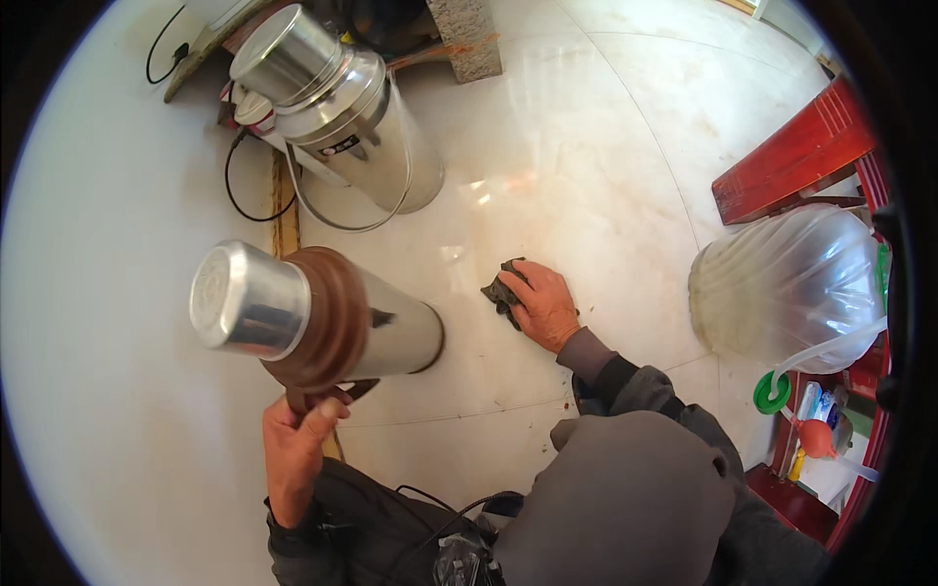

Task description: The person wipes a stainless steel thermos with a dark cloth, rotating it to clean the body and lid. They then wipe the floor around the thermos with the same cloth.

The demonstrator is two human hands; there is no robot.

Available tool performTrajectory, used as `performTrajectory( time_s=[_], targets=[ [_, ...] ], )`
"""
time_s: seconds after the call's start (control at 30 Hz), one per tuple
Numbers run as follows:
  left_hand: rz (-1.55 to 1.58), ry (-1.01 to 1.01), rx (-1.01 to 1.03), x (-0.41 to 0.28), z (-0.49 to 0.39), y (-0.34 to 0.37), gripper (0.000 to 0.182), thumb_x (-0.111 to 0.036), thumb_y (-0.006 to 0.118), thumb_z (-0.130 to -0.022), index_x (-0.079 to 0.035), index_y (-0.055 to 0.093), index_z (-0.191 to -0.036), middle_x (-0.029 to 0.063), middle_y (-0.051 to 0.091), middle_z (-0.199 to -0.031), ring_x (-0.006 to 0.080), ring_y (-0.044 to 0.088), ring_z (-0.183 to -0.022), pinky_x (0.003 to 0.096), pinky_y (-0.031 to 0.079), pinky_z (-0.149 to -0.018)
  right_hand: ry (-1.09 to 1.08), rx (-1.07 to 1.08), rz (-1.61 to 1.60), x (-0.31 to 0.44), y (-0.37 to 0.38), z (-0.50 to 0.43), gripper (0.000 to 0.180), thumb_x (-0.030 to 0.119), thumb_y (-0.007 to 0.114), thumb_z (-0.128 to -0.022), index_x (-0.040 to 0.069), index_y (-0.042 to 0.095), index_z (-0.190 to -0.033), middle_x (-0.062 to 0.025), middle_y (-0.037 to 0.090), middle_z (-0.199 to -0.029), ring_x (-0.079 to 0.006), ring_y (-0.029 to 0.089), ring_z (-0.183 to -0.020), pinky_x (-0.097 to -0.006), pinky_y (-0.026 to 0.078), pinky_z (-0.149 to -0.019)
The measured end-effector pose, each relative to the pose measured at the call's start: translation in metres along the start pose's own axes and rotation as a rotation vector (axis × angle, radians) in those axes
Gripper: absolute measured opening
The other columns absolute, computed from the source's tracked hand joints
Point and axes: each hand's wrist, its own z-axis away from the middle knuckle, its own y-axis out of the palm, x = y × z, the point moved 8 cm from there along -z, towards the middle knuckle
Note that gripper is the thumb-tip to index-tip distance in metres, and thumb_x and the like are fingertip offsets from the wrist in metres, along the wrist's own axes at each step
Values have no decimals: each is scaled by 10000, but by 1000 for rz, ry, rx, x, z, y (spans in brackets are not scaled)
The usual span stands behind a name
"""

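My left hand [299, 448] grips the handle of a vacuum flask [399, 322] that has a brown collar and a shiny metal cup lid. The flask stands by the wall, or just above the floor; I cannot tell which. On the pale tiled floor [586, 198], my right hand [544, 302] presses a crumpled dark cloth [504, 293] under its fingers. Specks of dirt lie around that hand and nearer my knees. Behind the first flask stands a second, all-metal vacuum flask [359, 124] with its wire carrying handle hanging down.
On the right are a ribbed clear plastic water jug [784, 286], a red tapered container [795, 154] and a hand siphon pump with a red bulb [815, 438]. Black cables [229, 172] hang along the left wall [110, 293]. A stone block [465, 40] supports a shelf at the back.
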Motion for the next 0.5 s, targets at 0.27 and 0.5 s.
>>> performTrajectory(
  time_s=[0.27, 0.5],
  targets=[
    [67, 130, 138, -75, -59, 95, 373, -333, 749, -935, 29, 703, -1009, 76, 727, -959, 126, 634, -886, 290, 490, -824, 82, 105, -89, -18, -5, 11, 638, 50, 706, -810, 110, 527, -1419, -148, 525, -1420, -364, 502, -1326, -464, 410, -1069],
    [47, 269, 126, -111, -202, 175, 366, -323, 701, -970, 22, 647, -1079, 65, 663, -954, 156, 621, -930, 329, 459, -846, 114, 94, -88, -21, -9, 10, 691, 54, 727, -818, 100, 490, -1465, -152, 500, -1463, -362, 478, -1367, -476, 394, -1080]
  ],
)
